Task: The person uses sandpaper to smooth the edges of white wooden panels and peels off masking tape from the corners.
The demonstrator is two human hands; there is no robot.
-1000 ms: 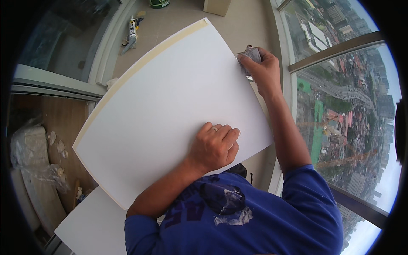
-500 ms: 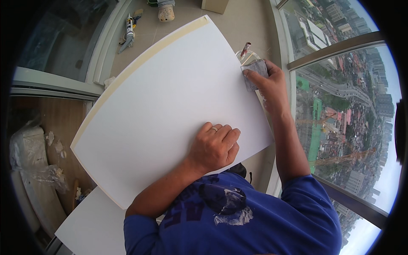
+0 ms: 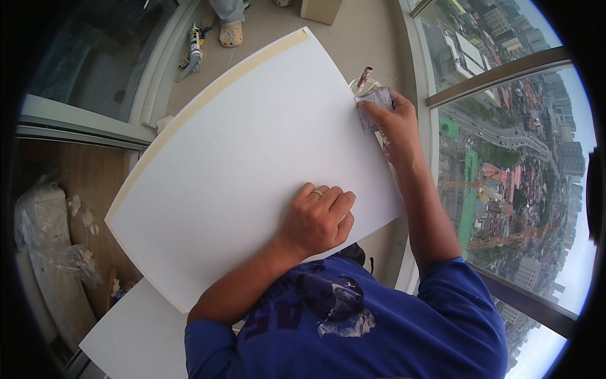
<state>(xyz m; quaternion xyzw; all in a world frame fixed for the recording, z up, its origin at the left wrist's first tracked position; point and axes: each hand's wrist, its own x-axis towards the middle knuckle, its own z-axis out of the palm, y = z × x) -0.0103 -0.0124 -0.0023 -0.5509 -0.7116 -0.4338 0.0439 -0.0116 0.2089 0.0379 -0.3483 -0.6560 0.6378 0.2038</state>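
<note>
white panel [image 3: 252, 151]: likely stiff; grasp rim. right hand [image 3: 396, 120]: clamped on grey block [image 3: 377, 100], panel's right edge. left hand [image 3: 317, 218]: curled, panel's near side, grip unclear.

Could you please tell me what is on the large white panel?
The left hand rests on the panel, and a cream strip lines one edge; the surface under the hand is covered.

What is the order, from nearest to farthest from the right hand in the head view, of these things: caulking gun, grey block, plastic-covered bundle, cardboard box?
From the right hand:
1. Grey block: held in it.
2. Cardboard box: at the top edge.
3. Caulking gun: upper left.
4. Plastic-covered bundle: far left.
</note>
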